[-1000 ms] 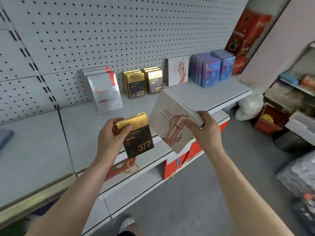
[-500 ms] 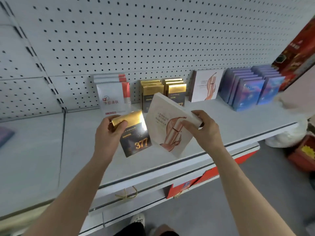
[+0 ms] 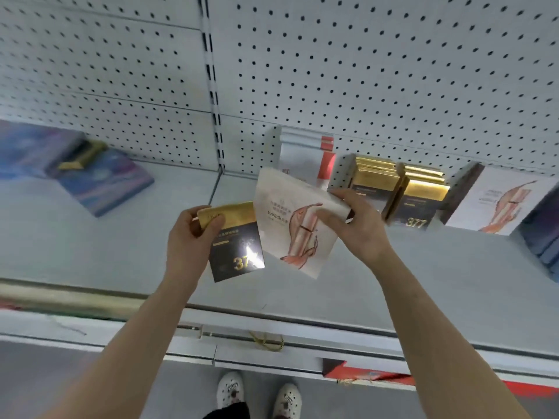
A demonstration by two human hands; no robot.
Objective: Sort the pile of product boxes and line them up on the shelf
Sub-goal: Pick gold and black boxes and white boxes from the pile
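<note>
1. Okay, nearest: two white shoes (image 3: 230, 390) on the grey floor. Just above them a red box (image 3: 363, 373) and a gold cord (image 3: 266, 343) show at the lower tier's front edge.
2. Left hand (image 3: 189, 237) grips a black-gold box (image 3: 236, 252) by its gold top corner, thumb curled over the front. "37" is readable; glare hides the rest.
3. Right hand (image 3: 360, 228) pinches a white box (image 3: 287, 225) at its upper right corner, thumb on the printed face and fingers behind. The box is tilted, its left edge overlapping the black-gold box.
4. Both held boxes sit over the front half of the shelf (image 3: 423, 282), near its middle.
5. Back row against the pegboard (image 3: 393, 71), left to right: white-red packs (image 3: 302, 152), two upright 377 rows (image 3: 420, 201), one standing print box (image 3: 499, 201), dark blue boxes (image 3: 544, 237) at the frame edge.
6. Far left: the pile (image 3: 102, 182), blue boxes lying flat with a gold item (image 3: 81, 155) on top. It is blurred.
</note>
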